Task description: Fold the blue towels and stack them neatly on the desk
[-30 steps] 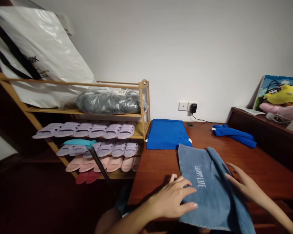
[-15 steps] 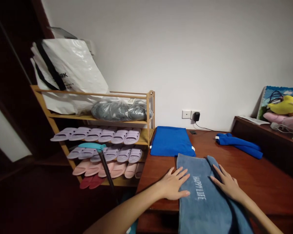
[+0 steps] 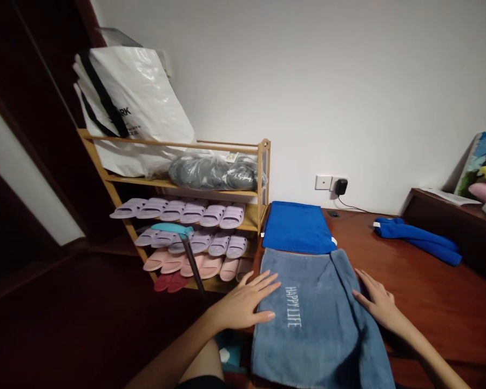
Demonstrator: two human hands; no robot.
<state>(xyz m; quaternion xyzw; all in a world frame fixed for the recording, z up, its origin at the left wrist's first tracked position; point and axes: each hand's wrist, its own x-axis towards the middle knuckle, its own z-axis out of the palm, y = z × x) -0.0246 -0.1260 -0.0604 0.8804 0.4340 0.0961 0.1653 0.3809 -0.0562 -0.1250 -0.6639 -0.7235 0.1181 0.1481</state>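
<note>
A grey-blue towel with white "HAPPY LIFE" lettering lies on the red-brown table, its lower part reaching the front edge. Its right side is folded or rumpled. My left hand rests on the towel's left edge with the fingers spread. At the right edge, my right hand touches the fold, fingers apart. Just behind the towel lies a flat, folded blue cloth with white tags. Another blue cloth, long and bunched, lies at the back right.
Left of the table stands a wooden rack with rows of slippers, a white bag and a plastic-wrapped grey bundle. A teal-topped pole stands before it. A black plug is in the wall.
The grey-blue towel has shifted left and lies wider, nearer the flat blue cloth. My left hand has moved left with its edge. The camera view has turned slightly.
</note>
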